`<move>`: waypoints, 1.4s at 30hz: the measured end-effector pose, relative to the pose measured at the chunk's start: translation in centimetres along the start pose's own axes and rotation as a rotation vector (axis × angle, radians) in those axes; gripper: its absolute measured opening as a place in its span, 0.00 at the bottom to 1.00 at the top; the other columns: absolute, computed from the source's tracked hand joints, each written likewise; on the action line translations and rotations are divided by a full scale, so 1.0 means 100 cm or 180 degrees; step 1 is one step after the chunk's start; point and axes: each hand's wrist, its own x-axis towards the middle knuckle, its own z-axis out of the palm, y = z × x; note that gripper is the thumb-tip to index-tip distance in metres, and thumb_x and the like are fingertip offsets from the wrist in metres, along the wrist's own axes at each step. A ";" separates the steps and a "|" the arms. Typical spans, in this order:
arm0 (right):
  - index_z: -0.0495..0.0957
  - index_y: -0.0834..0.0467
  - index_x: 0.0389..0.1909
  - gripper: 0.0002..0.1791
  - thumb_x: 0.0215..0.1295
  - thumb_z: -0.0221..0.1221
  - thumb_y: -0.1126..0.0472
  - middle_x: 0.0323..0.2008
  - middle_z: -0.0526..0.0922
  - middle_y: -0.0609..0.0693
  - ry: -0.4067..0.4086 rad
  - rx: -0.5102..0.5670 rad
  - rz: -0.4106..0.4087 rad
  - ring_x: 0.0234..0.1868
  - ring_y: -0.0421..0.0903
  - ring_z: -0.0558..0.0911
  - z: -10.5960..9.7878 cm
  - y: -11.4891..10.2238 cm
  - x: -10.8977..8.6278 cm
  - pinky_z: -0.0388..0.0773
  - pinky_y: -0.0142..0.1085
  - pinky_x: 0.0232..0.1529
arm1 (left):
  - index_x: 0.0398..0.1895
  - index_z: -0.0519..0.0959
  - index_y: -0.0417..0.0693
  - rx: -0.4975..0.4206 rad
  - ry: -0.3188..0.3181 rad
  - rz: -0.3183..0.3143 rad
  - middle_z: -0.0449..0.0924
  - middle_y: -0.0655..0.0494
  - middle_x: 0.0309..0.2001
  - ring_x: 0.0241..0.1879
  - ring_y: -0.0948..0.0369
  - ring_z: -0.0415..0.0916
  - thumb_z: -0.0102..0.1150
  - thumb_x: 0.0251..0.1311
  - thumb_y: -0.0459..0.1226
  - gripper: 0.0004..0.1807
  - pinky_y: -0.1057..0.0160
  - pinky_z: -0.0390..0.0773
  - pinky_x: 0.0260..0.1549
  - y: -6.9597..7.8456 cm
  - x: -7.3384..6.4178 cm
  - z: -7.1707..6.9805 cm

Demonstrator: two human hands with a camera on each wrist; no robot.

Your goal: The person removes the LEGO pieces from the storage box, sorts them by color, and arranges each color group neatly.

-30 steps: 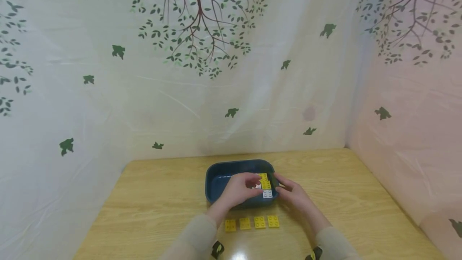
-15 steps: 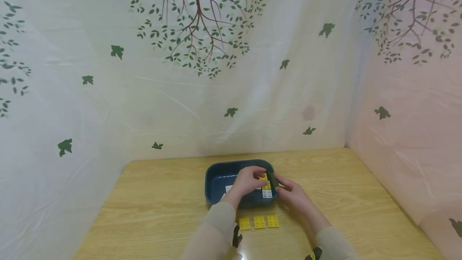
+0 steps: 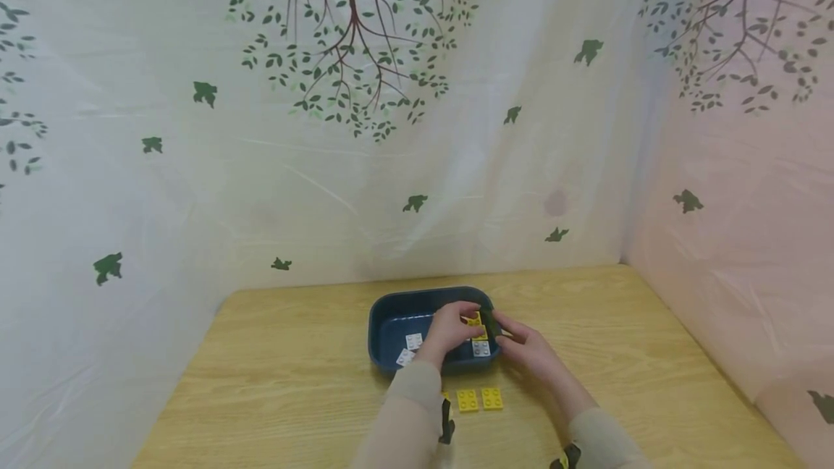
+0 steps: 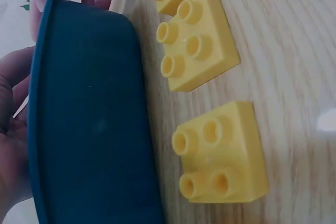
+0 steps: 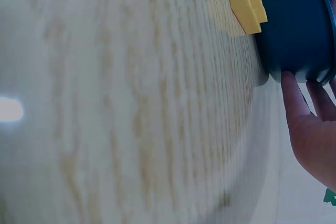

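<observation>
Since one second ago, the left hand (image 3: 449, 328) has moved further right over the blue tray (image 3: 391, 328), uncovering two white bricks (image 3: 413, 341), so the work seems now at its right end. There its grip is bent beside yellow bricks (image 3: 479, 334), holding one or not I cannot tell; the right hand (image 3: 531, 353), fingers rather straight, touches the tray. On the desk (image 3: 293, 353), square yellow blocks (image 4: 223, 153) show hollow round studs.

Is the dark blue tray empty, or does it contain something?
Not empty: in the head view, white building bricks and yellow building bricks show inside the dark blue tray. The left hand hides part of it.
</observation>
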 end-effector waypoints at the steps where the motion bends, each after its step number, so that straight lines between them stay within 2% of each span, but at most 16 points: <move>1: 0.64 0.59 0.73 0.29 0.72 0.55 0.66 0.72 0.62 0.62 -0.0004 0.0009 -0.0010 0.69 0.59 0.65 0.000 0.000 0.000 0.72 0.43 0.60 | 0.57 0.80 0.44 0.0004 -0.0014 -0.0016 0.83 0.48 0.50 0.49 0.50 0.79 0.71 0.56 0.34 0.24 0.54 0.78 0.48 -0.001 0.000 0.001; 4: 0.64 0.59 0.73 0.29 0.72 0.54 0.66 0.71 0.62 0.63 -0.0010 -0.0017 -0.0027 0.69 0.59 0.66 0.000 0.000 0.000 0.73 0.42 0.60 | 0.57 0.80 0.42 0.0071 -0.0067 0.0008 0.83 0.48 0.49 0.48 0.52 0.80 0.72 0.55 0.35 0.24 0.53 0.77 0.50 -0.002 0.001 0.004; 9: 0.66 0.55 0.72 0.28 0.72 0.56 0.64 0.71 0.63 0.59 0.0070 -0.0119 0.0057 0.71 0.58 0.63 0.000 -0.001 0.001 0.68 0.48 0.64 | 0.55 0.81 0.40 0.0176 -0.0108 0.0071 0.84 0.46 0.49 0.48 0.52 0.80 0.72 0.55 0.35 0.23 0.52 0.76 0.53 -0.005 0.001 0.006; 25: 0.67 0.51 0.72 0.28 0.72 0.56 0.62 0.72 0.63 0.58 0.0069 -0.0144 0.0164 0.72 0.59 0.61 -0.001 -0.003 -0.001 0.64 0.53 0.66 | 0.55 0.82 0.43 0.0384 -0.0183 -0.0115 0.84 0.52 0.47 0.47 0.57 0.79 0.70 0.56 0.32 0.21 0.50 0.73 0.57 -0.013 0.003 0.004; 34: 0.66 0.53 0.72 0.29 0.71 0.57 0.62 0.72 0.64 0.58 0.0083 -0.0148 0.0073 0.72 0.59 0.60 0.000 0.000 0.000 0.63 0.53 0.66 | 0.51 0.85 0.48 0.0736 -0.0204 0.0075 0.85 0.58 0.46 0.50 0.58 0.78 0.73 0.52 0.31 0.20 0.52 0.71 0.59 -0.021 0.005 0.005; 38: 0.66 0.53 0.72 0.29 0.71 0.57 0.62 0.72 0.63 0.58 0.0081 -0.0157 0.0086 0.72 0.59 0.60 0.000 -0.001 -0.001 0.63 0.52 0.66 | 0.48 0.87 0.50 0.0969 -0.0156 0.0168 0.86 0.59 0.45 0.51 0.57 0.77 0.74 0.50 0.32 0.19 0.53 0.70 0.59 -0.023 0.004 0.005; 42: 0.66 0.53 0.72 0.29 0.71 0.57 0.62 0.72 0.63 0.57 0.0063 -0.0134 0.0071 0.73 0.58 0.59 -0.001 0.000 -0.001 0.62 0.52 0.67 | 0.46 0.88 0.52 0.1095 -0.0090 0.0180 0.86 0.60 0.43 0.51 0.56 0.76 0.75 0.48 0.33 0.19 0.53 0.69 0.60 -0.026 0.003 0.004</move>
